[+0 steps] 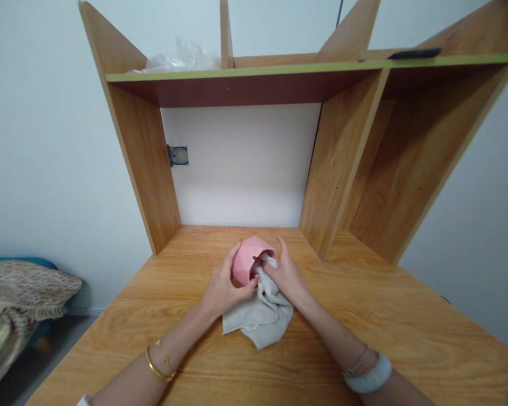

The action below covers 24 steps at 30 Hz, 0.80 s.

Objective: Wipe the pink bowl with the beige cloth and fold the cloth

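My left hand (pixel 223 286) is wrapped round a pink cup (pixel 249 258), which is tilted on its side just above the wooden desk (pixel 406 327). My right hand (pixel 287 275) is closed on a grey cloth (pixel 259 313) and presses part of it into the cup's mouth. The rest of the cloth hangs down onto the desk between my wrists. Gold bangles ring my left wrist and a white bangle rings my right.
A wooden hutch (pixel 144 163) with upright dividers stands at the back of the desk. Crumpled clear plastic (pixel 182 56) and a dark flat object (pixel 415 53) lie on its shelf. A bed with a patterned blanket (pixel 17 299) is at the lower left.
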Tool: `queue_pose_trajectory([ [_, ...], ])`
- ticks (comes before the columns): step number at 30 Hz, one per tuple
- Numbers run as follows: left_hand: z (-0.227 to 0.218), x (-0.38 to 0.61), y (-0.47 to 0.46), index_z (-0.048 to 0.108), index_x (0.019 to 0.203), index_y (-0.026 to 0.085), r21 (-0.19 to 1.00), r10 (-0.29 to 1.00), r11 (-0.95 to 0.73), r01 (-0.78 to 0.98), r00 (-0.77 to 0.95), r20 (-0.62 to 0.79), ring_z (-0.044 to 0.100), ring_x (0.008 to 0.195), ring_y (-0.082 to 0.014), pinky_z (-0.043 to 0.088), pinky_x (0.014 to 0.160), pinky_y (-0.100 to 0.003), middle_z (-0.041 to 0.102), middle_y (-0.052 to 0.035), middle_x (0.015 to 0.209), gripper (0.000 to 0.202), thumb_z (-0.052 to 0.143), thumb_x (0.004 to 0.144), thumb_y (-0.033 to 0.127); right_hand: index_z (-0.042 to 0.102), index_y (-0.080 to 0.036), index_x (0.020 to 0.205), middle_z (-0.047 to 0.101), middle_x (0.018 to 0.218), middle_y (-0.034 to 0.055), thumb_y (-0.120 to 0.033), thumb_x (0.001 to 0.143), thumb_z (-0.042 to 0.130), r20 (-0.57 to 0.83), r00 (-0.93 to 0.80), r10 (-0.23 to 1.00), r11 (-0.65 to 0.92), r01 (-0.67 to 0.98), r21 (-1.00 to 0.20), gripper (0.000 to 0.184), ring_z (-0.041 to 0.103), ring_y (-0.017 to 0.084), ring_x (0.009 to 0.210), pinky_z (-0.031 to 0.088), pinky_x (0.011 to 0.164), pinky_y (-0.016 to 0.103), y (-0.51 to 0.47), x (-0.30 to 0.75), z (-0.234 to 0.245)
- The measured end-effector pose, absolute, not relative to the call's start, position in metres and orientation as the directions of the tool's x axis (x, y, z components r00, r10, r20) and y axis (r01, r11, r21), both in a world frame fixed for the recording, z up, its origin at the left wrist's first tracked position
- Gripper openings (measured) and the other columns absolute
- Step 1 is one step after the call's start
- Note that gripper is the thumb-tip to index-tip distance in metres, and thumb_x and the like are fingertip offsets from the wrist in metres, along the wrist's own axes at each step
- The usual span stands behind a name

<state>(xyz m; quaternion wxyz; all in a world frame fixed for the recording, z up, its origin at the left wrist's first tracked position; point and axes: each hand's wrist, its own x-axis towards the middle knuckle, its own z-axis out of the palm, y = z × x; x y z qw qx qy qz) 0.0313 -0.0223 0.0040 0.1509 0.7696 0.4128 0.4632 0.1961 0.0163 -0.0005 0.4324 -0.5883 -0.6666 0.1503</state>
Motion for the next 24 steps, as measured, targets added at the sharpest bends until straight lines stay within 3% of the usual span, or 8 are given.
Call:
queue_pose_trajectory([
  [6,0.01,0.032,-0.03,0.024,0.131,0.022,0.574,0.809,-0.567,0.591,0.266,0.525,0.048,0.108,-0.0241,0.037,0.091,-0.036,0.044,-0.0078,0.126,0.077,0.062,0.065,0.035,0.012,-0.012,0.135,0.061,0.063,0.0039,-0.031,0.071,0.051,0.446,0.064,0.893,0.17,0.869,-0.464,0.077,0.057,0.021,0.06,0.036,0.055,0.026,0.009,0.199,0.009],
  [11,0.008,0.034,-0.031,0.025,0.132,0.021,0.616,0.85,-0.51,0.6,0.243,0.467,0.053,0.1,-0.025,0.042,0.084,-0.036,0.052,-0.0085,0.118,0.08,0.063,0.064,0.039,0.011,-0.014,0.136,0.06,0.065,0.0028,-0.03,0.074,0.05,0.607,-0.072,0.791,0.29,0.919,-0.268,0.075,0.056,0.022,0.067,0.037,0.068,0.031,0.006,0.203,0.013],
  [15,0.005,0.034,-0.026,0.03,0.13,0.02,0.684,0.868,-0.482,0.548,0.192,0.458,0.054,0.098,-0.0234,0.042,0.084,-0.036,0.053,-0.0078,0.116,0.074,0.063,0.064,0.033,0.011,-0.017,0.136,0.06,0.078,0.0035,-0.028,0.075,0.049,0.673,-0.167,0.721,0.456,0.845,-0.279,0.073,0.055,0.02,0.075,0.037,0.072,0.031,0.005,0.207,0.015],
  [19,-0.001,0.031,-0.014,0.039,0.124,0.016,0.804,0.887,-0.437,0.404,0.048,0.458,0.051,0.103,-0.0213,0.042,0.087,-0.032,0.052,-0.0093,0.117,0.062,0.059,0.066,0.024,0.017,-0.017,0.134,0.061,0.083,0.0046,-0.032,0.077,0.047,0.68,-0.143,0.719,0.477,0.814,-0.333,0.065,0.055,0.02,0.077,0.038,0.071,0.03,0.005,0.207,0.016],
  [22,-0.005,0.026,-0.003,0.043,0.12,0.013,0.903,0.927,-0.343,0.259,-0.062,0.37,0.061,0.076,-0.0171,0.051,0.064,-0.027,0.061,-0.0091,0.099,0.053,0.055,0.07,0.025,0.027,-0.017,0.129,0.061,0.087,0.0072,-0.039,0.08,0.044,0.645,-0.077,0.76,0.4,0.837,-0.372,0.057,0.056,0.022,0.08,0.038,0.071,0.032,0.008,0.208,0.015],
  [24,-0.006,0.021,0.003,0.042,0.12,0.012,0.955,0.953,-0.256,0.147,-0.124,0.275,0.058,0.05,-0.0116,0.047,0.043,-0.022,0.063,-0.0063,0.082,0.052,0.054,0.072,0.03,0.032,-0.017,0.125,0.061,0.092,0.0089,-0.04,0.081,0.042,0.594,-0.037,0.804,0.338,0.849,-0.405,0.051,0.057,0.023,0.082,0.038,0.071,0.032,0.011,0.21,0.012],
])
